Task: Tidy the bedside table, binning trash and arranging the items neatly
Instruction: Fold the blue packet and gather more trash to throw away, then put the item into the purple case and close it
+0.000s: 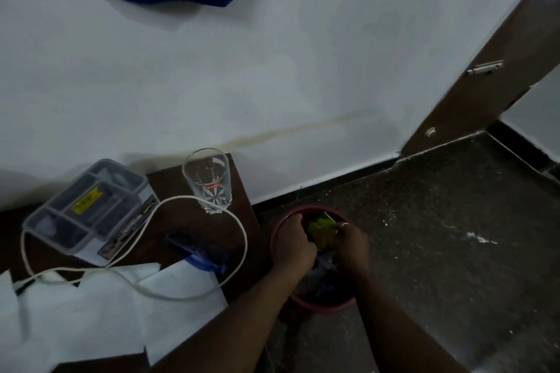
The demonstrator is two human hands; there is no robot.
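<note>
Both hands are down in the round red plastic bin [315,303] on the floor, just beside the dark wooden counter [242,215]: the left hand [293,242] and the right hand [353,244] are closed around a crumpled yellow-green wrapper [321,232], one on each side, pressing it in among the other trash. That wrapper looks light, thin and crinkly; it should crush easily but spring back, so a pinch on its bunched edges, then a firm push, seems the way to seat it. Up on the counter, a clear cut-glass tumbler [209,180] stands upright near the far edge, fragile and likely slippery, best taken round its body. A white cable [239,228] loops past its base, limp and apt to snag. To the left sits a grey compartmented box [88,209], with a blue wrapper-like item [197,253] and white paper sheets [121,306] nearer the person.
</note>
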